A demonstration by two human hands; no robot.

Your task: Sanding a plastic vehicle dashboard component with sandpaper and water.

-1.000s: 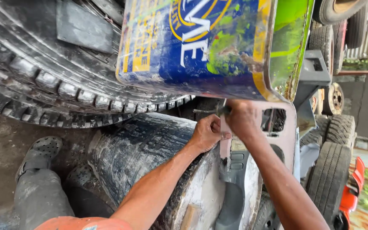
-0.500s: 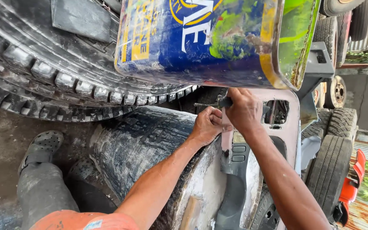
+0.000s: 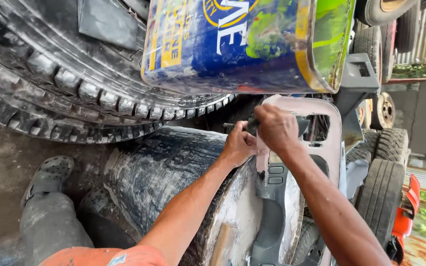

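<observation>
Evidently the grey plastic panel (image 3: 292, 162), stiff yet light, rested on a drum (image 3: 173, 167); left hand (image 3: 237, 144) pinched its edge, right hand (image 3: 277, 129) gripped a dark tool.

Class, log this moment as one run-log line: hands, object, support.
left hand: braces panel edge | right hand: grips dark tool | object: grey plastic panel | support: dark drum

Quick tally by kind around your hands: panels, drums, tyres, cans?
Grey plastic panel, under both hands: 1
Black drum: 1
Blue and green can: 1
Tyres nearby, left and right: 2
Total: 5
</observation>
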